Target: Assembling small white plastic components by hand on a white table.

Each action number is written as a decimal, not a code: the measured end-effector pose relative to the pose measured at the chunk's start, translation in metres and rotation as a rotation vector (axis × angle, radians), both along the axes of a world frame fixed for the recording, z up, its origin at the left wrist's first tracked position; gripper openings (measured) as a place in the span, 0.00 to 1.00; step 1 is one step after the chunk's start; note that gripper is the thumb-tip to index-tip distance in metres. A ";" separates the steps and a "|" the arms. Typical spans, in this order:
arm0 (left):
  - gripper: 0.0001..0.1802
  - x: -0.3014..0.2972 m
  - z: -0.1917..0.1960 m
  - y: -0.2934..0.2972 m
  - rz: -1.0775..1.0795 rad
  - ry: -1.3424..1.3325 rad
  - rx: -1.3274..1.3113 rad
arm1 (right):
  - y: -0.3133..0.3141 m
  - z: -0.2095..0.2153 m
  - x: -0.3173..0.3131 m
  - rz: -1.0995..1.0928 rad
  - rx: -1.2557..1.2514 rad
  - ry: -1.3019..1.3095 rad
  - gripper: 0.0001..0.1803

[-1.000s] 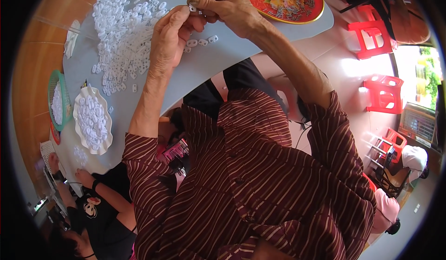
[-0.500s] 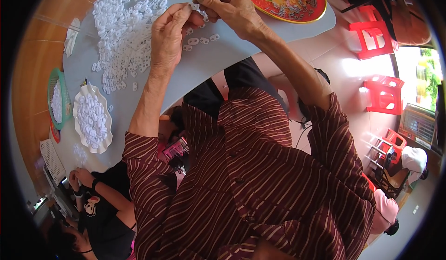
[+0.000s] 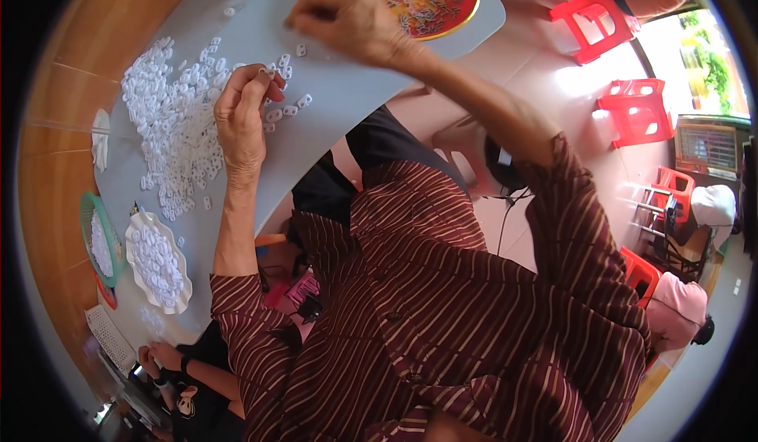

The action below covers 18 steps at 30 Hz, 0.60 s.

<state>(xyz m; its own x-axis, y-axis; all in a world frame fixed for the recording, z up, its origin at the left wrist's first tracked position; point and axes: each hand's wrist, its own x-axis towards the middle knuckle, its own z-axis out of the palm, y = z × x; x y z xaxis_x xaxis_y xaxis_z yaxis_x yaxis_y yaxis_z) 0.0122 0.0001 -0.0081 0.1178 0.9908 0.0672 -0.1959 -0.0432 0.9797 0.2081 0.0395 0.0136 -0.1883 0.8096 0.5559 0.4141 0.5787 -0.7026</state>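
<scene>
Head view: left hand (image 3: 241, 118) pinched a small white plastic piece (image 3: 268, 71) beside the white pile (image 3: 170, 126); grey table (image 3: 347, 103) beneath. Right hand (image 3: 351, 24) hovered near the red tray (image 3: 466, 4), fingers curled; contents unclear.

— What can't you make out from up here?

— My right hand (image 3: 347, 20) is blurred, so I can't tell whether its fingertips pinch anything. My left hand (image 3: 241, 114) curls over whatever it has; that piece is hidden.

— And around the rim?

— The red tray (image 3: 462, 4) at one o'clock is cut off by the top edge, its contents too small to tell. At eight o'clock, the green basket (image 3: 85, 221) fades into the dark border.
</scene>
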 end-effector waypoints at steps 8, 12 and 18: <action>0.06 -0.002 -0.002 0.000 -0.064 0.054 0.004 | 0.023 0.021 0.099 0.009 0.165 -0.553 0.09; 0.07 -0.002 -0.004 0.000 -0.049 0.069 0.032 | 0.029 0.017 0.101 -0.011 0.140 -0.739 0.07; 0.08 0.002 -0.002 -0.002 -0.049 0.077 0.042 | 0.042 0.012 0.092 0.029 0.218 -1.415 0.08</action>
<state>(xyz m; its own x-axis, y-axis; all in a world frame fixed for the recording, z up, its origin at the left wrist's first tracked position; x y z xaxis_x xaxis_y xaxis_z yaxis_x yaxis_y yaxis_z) 0.0140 -0.0020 -0.0101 0.1725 0.9802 0.0976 -0.1227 -0.0770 0.9895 0.3001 0.0814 0.0251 -0.6935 0.7205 0.0008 0.6647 0.6393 0.3865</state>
